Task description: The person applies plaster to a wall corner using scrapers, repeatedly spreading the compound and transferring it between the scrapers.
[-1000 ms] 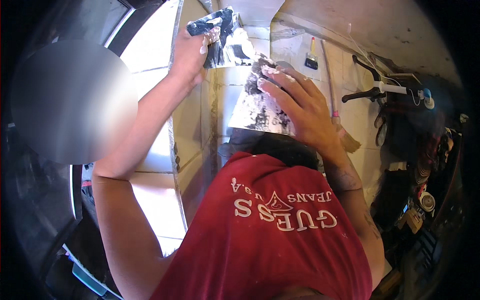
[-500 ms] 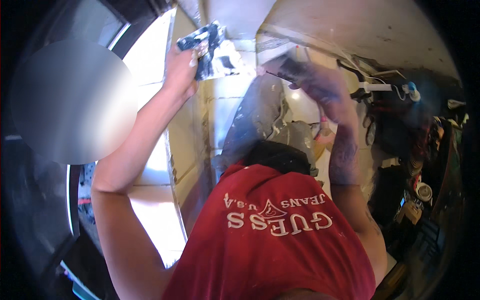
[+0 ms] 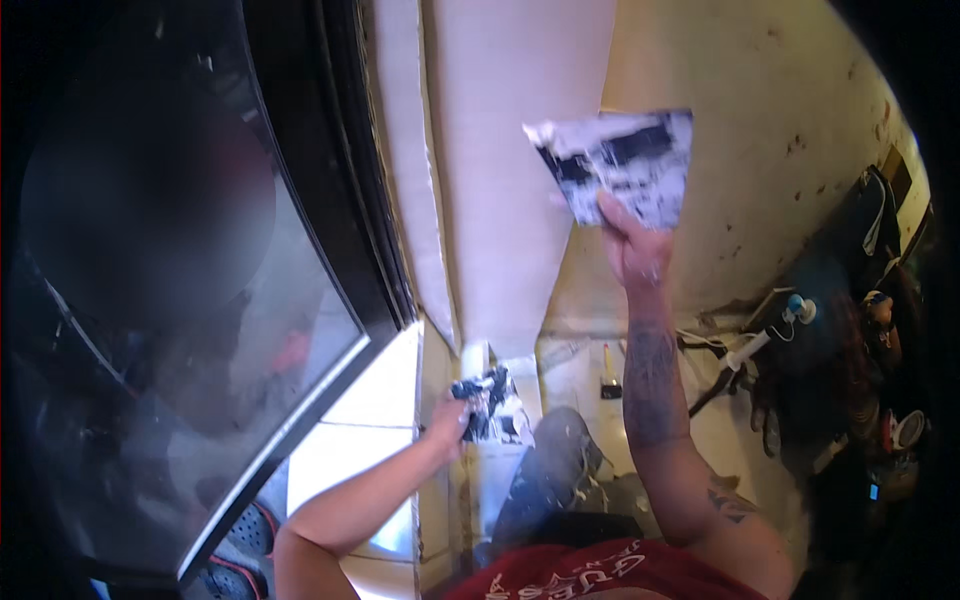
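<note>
- Right hand [image 3: 638, 250]: closed around the narrow end of a broad trapezoidal scraper [image 3: 640, 165], thumb laid on the face; the arm is extended far forward and raised.
- Broad trapezoidal scraper: positioned in the far part of the scene, its wide edge pointing away from the person, its face coated with white paste over dark patches. It appears in front of the line where the pale wall panel [image 3: 515, 200] meets the yellowish, spotted wall [image 3: 790, 190]; whether it touches either surface cannot be told.
- Left hand [image 3: 450, 422]: grasping the left side of a second smeared blade [image 3: 510, 415], held lower and nearer than the first. The two tools are well apart.
- Second smeared blade: dark, with thick white paste across its face, seen above the tiled floor [image 3: 365, 385].
- Right of the left hand: a brush [image 3: 611, 385] with a yellow handle and dark bristles; farther right, a white pole [image 3: 750, 350] with a blue end.
- Left side: a dark frame [image 3: 320, 150] bordering a glass panel [image 3: 290, 400], with dark clogs [image 3: 253, 528] at the near left.
- Near edge: the person's red shirt [image 3: 640, 575] and a grey trouser leg [image 3: 555, 460].
</note>
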Motion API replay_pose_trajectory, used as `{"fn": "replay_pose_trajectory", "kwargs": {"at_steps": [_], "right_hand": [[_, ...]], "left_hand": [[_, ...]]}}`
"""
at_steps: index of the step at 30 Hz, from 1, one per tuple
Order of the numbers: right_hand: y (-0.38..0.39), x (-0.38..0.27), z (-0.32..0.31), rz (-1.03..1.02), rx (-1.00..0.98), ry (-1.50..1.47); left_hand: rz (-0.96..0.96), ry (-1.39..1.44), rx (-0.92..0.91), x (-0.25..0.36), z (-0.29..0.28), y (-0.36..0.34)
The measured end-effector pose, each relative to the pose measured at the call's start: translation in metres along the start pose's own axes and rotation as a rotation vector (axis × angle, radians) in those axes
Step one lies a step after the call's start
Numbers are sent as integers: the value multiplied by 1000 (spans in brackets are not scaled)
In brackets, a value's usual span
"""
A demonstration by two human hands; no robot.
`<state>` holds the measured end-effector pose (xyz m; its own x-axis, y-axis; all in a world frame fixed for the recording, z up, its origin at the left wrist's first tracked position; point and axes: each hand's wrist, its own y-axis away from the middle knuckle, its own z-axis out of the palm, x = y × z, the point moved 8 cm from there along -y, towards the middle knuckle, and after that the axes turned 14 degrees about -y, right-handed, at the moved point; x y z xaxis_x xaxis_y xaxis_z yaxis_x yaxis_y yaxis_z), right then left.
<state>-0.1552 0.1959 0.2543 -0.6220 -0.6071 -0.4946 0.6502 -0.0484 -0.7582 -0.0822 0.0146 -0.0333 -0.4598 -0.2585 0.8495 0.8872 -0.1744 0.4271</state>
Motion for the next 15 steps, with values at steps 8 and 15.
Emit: {"fn": "replay_pose_trajectory", "kwargs": {"at_steps": [8,15], "right_hand": [[-98,25,78,-353,-187,288],[-105,25,116,-560,-205,530]], "left_hand": [[19,-2,39,-12,-13,-16],[36,16,30,-13,-15,-12]]}}
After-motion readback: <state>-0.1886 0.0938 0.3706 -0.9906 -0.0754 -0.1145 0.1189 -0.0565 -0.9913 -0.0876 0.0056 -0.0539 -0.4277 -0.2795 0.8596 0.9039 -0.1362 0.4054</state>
